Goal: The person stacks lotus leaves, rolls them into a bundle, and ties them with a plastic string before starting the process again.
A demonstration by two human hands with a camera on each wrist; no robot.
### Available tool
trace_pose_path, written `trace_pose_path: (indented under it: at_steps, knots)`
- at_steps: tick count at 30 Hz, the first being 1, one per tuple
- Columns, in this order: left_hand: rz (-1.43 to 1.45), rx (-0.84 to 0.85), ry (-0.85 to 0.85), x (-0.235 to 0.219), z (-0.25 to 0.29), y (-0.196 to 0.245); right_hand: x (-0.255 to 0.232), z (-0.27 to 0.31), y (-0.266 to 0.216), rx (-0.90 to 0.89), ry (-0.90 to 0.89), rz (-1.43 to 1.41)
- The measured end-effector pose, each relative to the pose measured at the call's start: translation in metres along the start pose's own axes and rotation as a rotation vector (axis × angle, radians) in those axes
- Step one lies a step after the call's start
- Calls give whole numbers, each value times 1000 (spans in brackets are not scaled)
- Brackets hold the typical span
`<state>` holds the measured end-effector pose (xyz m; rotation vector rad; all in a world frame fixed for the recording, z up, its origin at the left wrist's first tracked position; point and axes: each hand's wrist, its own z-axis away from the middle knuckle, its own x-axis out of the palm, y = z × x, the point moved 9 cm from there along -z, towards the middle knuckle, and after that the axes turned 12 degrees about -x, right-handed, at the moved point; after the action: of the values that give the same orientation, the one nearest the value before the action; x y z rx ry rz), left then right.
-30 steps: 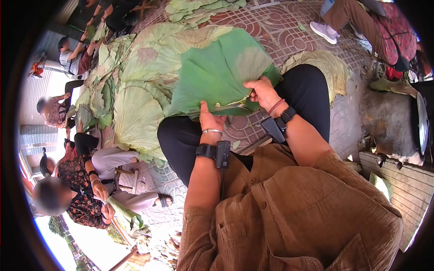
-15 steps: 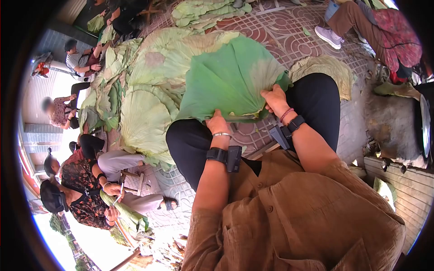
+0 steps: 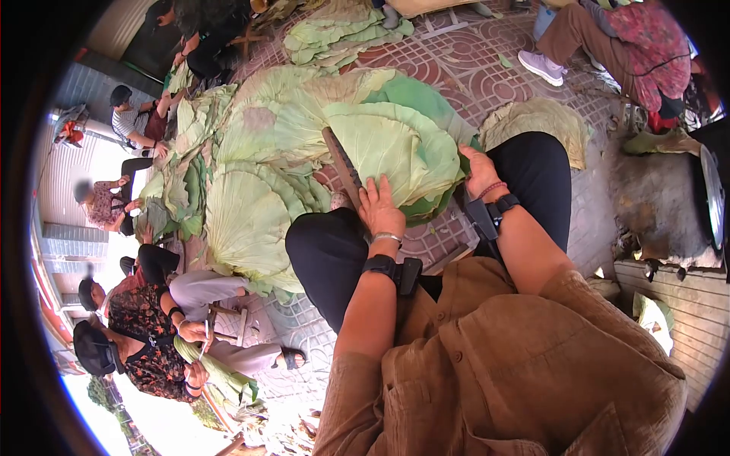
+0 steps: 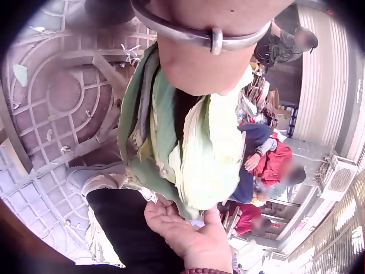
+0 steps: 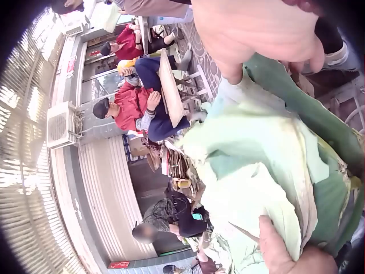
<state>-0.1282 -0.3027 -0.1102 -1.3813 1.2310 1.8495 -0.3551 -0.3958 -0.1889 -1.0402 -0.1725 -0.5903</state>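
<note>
A stack of large lotus leaves (image 3: pixel 391 148) is above my knees, folded, with the pale underside of a leaf uppermost and darker green leaf behind it. My right hand (image 3: pixel 480 173) grips the stack's right edge; in the left wrist view its thumb and fingers (image 4: pixel 163 216) close on the layered leaves (image 4: pixel 211 162). My left hand (image 3: pixel 380 207) rests at the near left edge, fingers straight and spread. In the right wrist view, its thumb lies against the pale leaf (image 5: pixel 251 194). A narrow dark strip of wood (image 3: pixel 342 163) shows just left of the stack.
A broad pile of pale lotus leaves (image 3: pixel 255 205) covers the patterned paving to the left, and another leaf heap (image 3: pixel 346 34) lies farther off. Dried leaves (image 3: pixel 536 129) are beyond my right knee. Several people sit around; one at the lower left holds a folded leaf (image 3: pixel 220 365).
The leaf stack has turned from its green face to its pale, folded underside. My left hand has shifted right and its fingers have spread; the wood strip has come into sight.
</note>
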Motion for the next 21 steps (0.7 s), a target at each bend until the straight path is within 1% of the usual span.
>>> trace_pose_path:
  at_steps: [2, 3, 6, 7, 9, 10, 12, 13, 14, 16, 17, 18, 20, 21]
  knots:
    - [-11, 3, -8, 0, 2, 1, 1, -32, 9, -103, -89, -64]
    - [-24, 4, -21, 1, 3, 2, 3, -30, 4, -115, -43, -79]
    - [-10, 6, -40, 0, 5, 5, 8, -16, -14, -183, -43, -129]
    - [-3, 7, -38, -1, 6, 6, 11, -17, -16, -189, -46, -125]
    - [0, 15, -65, 2, 6, 8, 21, -17, -12, -89, -68, -210]
    - [9, 12, -62, 2, 5, 8, 23, -17, -13, -93, -72, -202]
    - [25, 34, -67, 4, 5, 9, 26, -15, -29, -292, -107, 66]
    - [34, 26, -62, 5, 4, 8, 21, -12, -38, -428, -17, 165]
    - [20, 25, -77, 8, 4, 7, 23, -13, -38, -430, -26, 174]
    - [15, 14, -88, 10, 4, 8, 45, -3, -59, -789, -104, 883]
    - [24, 4, -93, 11, 4, 8, 49, 6, -60, -902, -177, 540]
    - [32, -5, -97, 10, 4, 8, 54, 18, -63, -904, -188, 546]
    - [48, -28, -115, 6, 4, 11, 89, 59, -65, -1158, -426, 1023]
    - [56, -42, -138, 7, 4, 10, 105, 88, -72, -1338, -520, 1102]
